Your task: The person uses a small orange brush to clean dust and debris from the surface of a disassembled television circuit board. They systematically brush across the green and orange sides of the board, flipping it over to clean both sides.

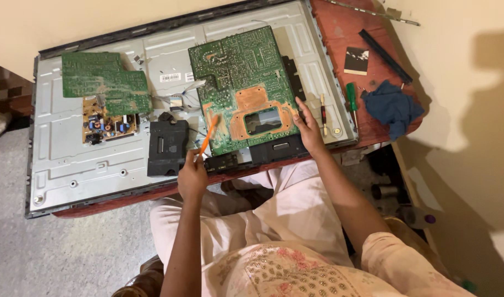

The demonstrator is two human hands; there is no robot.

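Between the hands lies a green circuit board (243, 82) with copper-orange patches around a dark window. The left hand (192, 177) grips an orange brush (209, 135). Left of it sit a black plastic module (168, 147) and a second green board (104, 82) over a tan section dotted with blue and black parts. All rest on a grey metal back panel (70, 154). Beyond the right hand (308, 127), the reddish-brown worktop (340, 33) carries a green-handled screwdriver (352, 100), a crumpled blue cloth (394, 107) and a black strip (385, 56). The person's clothing is pale pink with floral embroidery.
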